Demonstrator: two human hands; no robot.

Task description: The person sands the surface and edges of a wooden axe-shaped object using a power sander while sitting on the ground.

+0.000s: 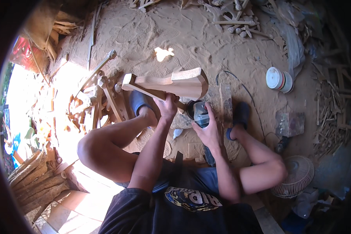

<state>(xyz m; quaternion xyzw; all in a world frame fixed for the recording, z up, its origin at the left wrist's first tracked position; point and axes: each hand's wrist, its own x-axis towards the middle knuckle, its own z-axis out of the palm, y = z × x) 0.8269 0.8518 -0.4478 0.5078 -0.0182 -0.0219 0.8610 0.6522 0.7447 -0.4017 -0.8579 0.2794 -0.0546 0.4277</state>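
My left hand [167,107] is closed around the narrow arm of a pale wooden piece [177,84], raised above the ground. That piece has a broad, shaped board that meets the narrow arm at its left end. My right hand [211,133] grips the head of what looks like an angle grinder [201,113], thumb and fingers spread around its clear-looking cover. The grinder's dark body runs back toward my lap, partly hidden by my wrist. Its dark round front sits at the near end of the narrow arm; whether they touch, I cannot tell.
A wooden block [225,97] lies beyond the grinder, with a black cord [249,91] curving past it. Wooden offcuts [105,93] are heaped at left. A white bucket [275,80] and a fan [295,175] stand at right. My bent legs frame the work on sandy ground.
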